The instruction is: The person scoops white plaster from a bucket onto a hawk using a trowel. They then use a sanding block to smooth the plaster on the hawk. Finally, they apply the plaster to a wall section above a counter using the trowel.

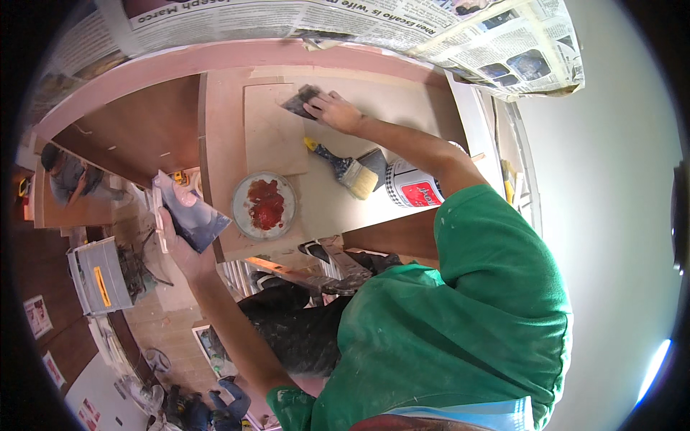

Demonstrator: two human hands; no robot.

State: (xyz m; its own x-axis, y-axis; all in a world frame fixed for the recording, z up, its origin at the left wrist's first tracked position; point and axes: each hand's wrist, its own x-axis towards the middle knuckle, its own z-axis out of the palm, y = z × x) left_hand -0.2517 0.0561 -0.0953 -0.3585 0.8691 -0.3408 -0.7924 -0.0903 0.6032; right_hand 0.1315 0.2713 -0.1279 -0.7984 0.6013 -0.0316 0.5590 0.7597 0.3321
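Observation:
My left hand (185,253) is closed round the edge of a wide flat metal blade (200,224), which carries a dab of pinkish putty (188,197). Farther off, my right hand (335,113) grips a putty knife (300,105), slightly blurred, over the far edge of a thin pinkish board (272,133). Between my arms a round lid (241,224) bears smeared red paste (266,207). A paintbrush (351,172) with pale bristles lies right of the lid, partly over a dark flat piece (374,162). A white and red can (411,184) is partly hidden by my right arm.
Newspaper sheets (374,21) cover the far side above the pink cabinet edge (165,63). An open brown compartment (136,122) lies left. Below are a ladder (338,267) and a grey case (100,276). Another person (75,179) is at far left; a pale wall (604,215) stands right.

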